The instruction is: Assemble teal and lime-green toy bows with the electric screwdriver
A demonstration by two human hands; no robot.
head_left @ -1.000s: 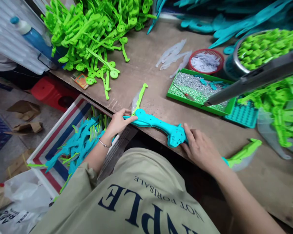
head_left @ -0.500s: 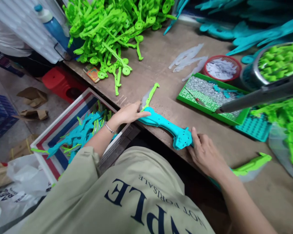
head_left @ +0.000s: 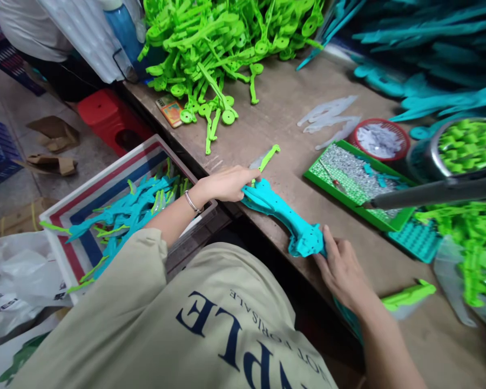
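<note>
A long turquoise plastic shell lies slantwise along the front edge of the table. My left hand is closed at its upper-left end, the fingertips partly hidden. Just beyond those fingers a slim lime-green piece with a translucent flat part rests on the table. My right hand grips the broader, perforated end of the shell. Under the right forearm lies another green piece with a translucent flat part, and a second turquoise part shows partly below the wrist.
At left, a striped-lined box holds turquoise and green pieces. A green tray of small metal parts, a red basket and a metal bowl stand at right. Green parts are heaped behind. A grey tool shaft crosses the tray.
My left hand has drawn its fingers in around the shell's upper-left end, where the thumb lay stretched along it. The right hand stays at the other end. The whole view has shifted slightly.
</note>
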